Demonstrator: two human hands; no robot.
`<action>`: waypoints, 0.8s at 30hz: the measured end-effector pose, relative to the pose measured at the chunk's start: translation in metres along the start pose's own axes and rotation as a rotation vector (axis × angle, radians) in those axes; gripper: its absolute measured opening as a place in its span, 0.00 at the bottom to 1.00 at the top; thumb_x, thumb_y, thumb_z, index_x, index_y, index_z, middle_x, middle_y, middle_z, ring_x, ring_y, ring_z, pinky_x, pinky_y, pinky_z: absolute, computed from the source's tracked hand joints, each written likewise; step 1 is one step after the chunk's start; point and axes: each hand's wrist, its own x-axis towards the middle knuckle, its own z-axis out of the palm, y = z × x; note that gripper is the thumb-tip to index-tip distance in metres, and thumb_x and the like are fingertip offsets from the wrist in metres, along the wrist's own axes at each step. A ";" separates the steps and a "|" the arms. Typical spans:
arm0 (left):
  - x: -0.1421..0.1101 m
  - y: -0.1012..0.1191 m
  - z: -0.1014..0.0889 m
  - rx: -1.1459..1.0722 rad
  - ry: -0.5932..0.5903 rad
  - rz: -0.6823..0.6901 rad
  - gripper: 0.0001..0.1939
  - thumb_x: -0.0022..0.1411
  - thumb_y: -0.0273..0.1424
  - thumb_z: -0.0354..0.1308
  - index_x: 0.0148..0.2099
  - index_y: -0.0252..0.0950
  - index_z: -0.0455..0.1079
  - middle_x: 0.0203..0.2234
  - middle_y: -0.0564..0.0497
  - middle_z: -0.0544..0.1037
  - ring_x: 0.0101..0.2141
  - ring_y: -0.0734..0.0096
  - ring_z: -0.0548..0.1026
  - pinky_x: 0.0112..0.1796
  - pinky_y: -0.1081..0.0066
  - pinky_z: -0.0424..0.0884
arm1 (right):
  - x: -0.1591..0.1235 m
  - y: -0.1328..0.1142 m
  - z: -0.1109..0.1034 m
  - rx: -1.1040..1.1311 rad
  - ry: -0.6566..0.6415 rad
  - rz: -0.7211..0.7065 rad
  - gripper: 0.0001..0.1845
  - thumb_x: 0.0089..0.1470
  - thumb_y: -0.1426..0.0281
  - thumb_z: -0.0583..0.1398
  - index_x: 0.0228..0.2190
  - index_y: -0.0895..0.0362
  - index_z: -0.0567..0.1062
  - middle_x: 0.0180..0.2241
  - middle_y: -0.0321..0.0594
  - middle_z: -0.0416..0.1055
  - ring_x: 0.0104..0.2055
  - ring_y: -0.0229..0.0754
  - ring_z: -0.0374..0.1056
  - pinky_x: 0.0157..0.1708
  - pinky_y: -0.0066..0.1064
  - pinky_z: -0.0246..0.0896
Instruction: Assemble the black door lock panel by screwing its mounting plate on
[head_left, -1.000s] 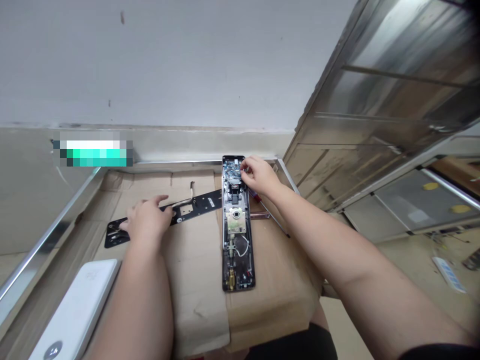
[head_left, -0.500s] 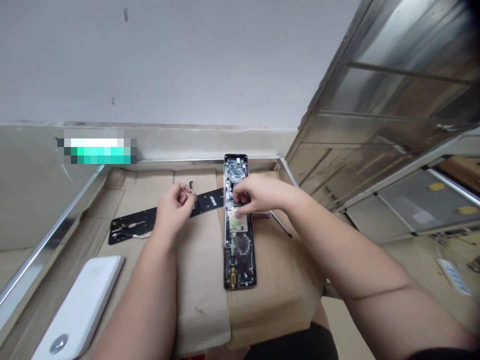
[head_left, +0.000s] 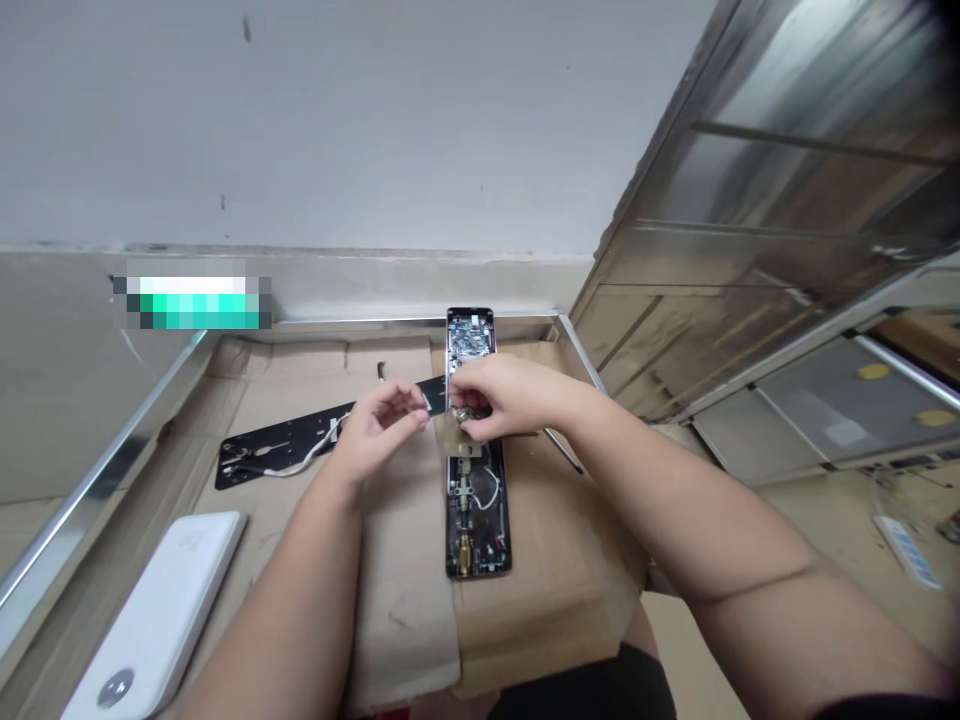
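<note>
A long black device housing [head_left: 480, 530] lies open, lengthwise in front of me, with a blue circuit board [head_left: 471, 338] at its far end and a brass-coloured fitting [head_left: 465, 553] at its near end. Over its middle my right hand [head_left: 504, 393] pinches a brass-coloured metal plate [head_left: 454, 438], whose edge sticks out past the housing's left side. Just left of it, my left hand [head_left: 384, 425] is closed on a whitish cable [head_left: 307, 462]. That cable runs back to a flat black panel [head_left: 259, 450] lying slantwise. The cable's tip is too small to make out.
Brown cardboard [head_left: 405, 600] covers the metal-edged work surface. At the left front lies a white power-bank-like device [head_left: 161, 610]. A thin dark tool [head_left: 564, 452] rests right of the housing. A wall stands behind, and a metal cabinet [head_left: 780, 150] rises on the right.
My right hand has lifted the brass-coloured plate out of the housing's middle and tilted it leftward. My left hand has moved right, bringing the cable nearer the plate.
</note>
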 end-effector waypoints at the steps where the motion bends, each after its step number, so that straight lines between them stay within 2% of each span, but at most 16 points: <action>1: -0.001 0.001 0.000 -0.046 -0.056 -0.033 0.13 0.60 0.36 0.66 0.43 0.37 0.69 0.32 0.50 0.75 0.30 0.73 0.72 0.28 0.75 0.67 | 0.002 0.000 0.003 0.017 0.044 -0.028 0.07 0.48 0.70 0.62 0.31 0.56 0.69 0.29 0.35 0.69 0.30 0.36 0.61 0.30 0.28 0.51; 4: -0.001 0.004 -0.001 -0.130 -0.132 -0.114 0.17 0.57 0.35 0.68 0.46 0.37 0.69 0.34 0.50 0.77 0.30 0.73 0.74 0.30 0.74 0.71 | 0.009 0.000 0.016 0.009 0.160 -0.069 0.07 0.51 0.67 0.62 0.30 0.56 0.69 0.30 0.35 0.70 0.32 0.36 0.62 0.33 0.28 0.53; 7: 0.002 0.003 -0.003 -0.147 -0.071 -0.180 0.19 0.56 0.33 0.68 0.48 0.38 0.68 0.31 0.53 0.77 0.27 0.74 0.74 0.30 0.73 0.72 | 0.011 0.002 0.021 -0.005 0.210 -0.030 0.08 0.54 0.66 0.62 0.33 0.57 0.71 0.31 0.35 0.71 0.33 0.36 0.64 0.33 0.28 0.53; 9: 0.004 -0.001 -0.005 -0.094 0.023 -0.222 0.18 0.55 0.33 0.67 0.47 0.38 0.68 0.28 0.54 0.75 0.24 0.74 0.73 0.27 0.74 0.70 | 0.009 0.004 0.017 -0.011 0.208 0.042 0.11 0.55 0.64 0.63 0.38 0.56 0.72 0.32 0.35 0.72 0.33 0.36 0.64 0.32 0.28 0.52; 11: 0.007 -0.008 -0.007 0.010 0.142 -0.244 0.15 0.54 0.31 0.64 0.45 0.36 0.69 0.25 0.56 0.74 0.23 0.74 0.71 0.26 0.75 0.67 | 0.005 0.005 0.009 -0.024 0.155 0.112 0.12 0.56 0.63 0.63 0.40 0.55 0.73 0.30 0.34 0.72 0.30 0.36 0.63 0.31 0.28 0.50; 14: 0.011 -0.022 -0.011 0.243 0.248 -0.251 0.13 0.52 0.31 0.61 0.42 0.36 0.70 0.22 0.56 0.72 0.22 0.73 0.71 0.27 0.73 0.66 | 0.002 0.006 0.000 -0.011 0.005 0.159 0.08 0.56 0.64 0.63 0.35 0.55 0.75 0.26 0.33 0.72 0.27 0.35 0.62 0.28 0.29 0.49; 16: 0.011 -0.030 -0.012 0.403 0.233 -0.264 0.13 0.51 0.31 0.60 0.41 0.36 0.71 0.24 0.55 0.74 0.23 0.71 0.71 0.28 0.72 0.66 | 0.002 0.007 -0.002 0.000 -0.079 0.180 0.08 0.53 0.64 0.65 0.33 0.55 0.76 0.26 0.33 0.72 0.25 0.34 0.62 0.27 0.29 0.49; 19: 0.011 -0.035 -0.011 0.591 0.185 -0.271 0.13 0.52 0.34 0.61 0.41 0.37 0.71 0.27 0.52 0.77 0.25 0.69 0.73 0.30 0.71 0.66 | 0.003 0.009 0.000 -0.017 -0.134 0.207 0.09 0.49 0.65 0.67 0.32 0.55 0.76 0.26 0.33 0.73 0.25 0.34 0.62 0.26 0.29 0.49; 24: 0.008 -0.028 -0.010 0.863 0.268 -0.242 0.11 0.52 0.37 0.63 0.38 0.40 0.70 0.23 0.54 0.72 0.25 0.67 0.70 0.29 0.70 0.60 | 0.005 0.013 0.007 -0.008 -0.181 0.221 0.11 0.46 0.65 0.69 0.32 0.54 0.76 0.28 0.34 0.75 0.26 0.35 0.63 0.26 0.29 0.49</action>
